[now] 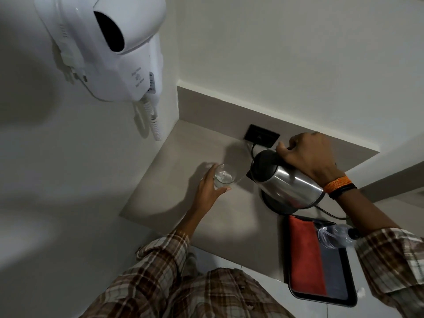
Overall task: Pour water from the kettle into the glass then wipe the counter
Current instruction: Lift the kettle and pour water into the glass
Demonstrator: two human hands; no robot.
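While the right hand [307,157] gripped the tilted kettle [284,182], its spout sat just beside the glass [223,177], which the left hand [211,189] clasped on the table [183,207]. Tilting further could overshoot the rim, spilling water.

Dim indoor scene, greyish and low in contrast. Light from above and behind the camera, throwing soft, broad shadows of the arms over the counter [165,180] toward its left edge and onto the left wall. A darker shadow behind the glass [223,177] near the counter's back edge. Bright streaks of glare along the steel kettle [289,184]; faint sparkle on water in the glass. Strong wide-angle bending: wall lines curved, the hair dryer [107,47] swollen at the upper left. Plaid sleeves at the bottom edge soft, slightly smeared. Fine grain throughout.
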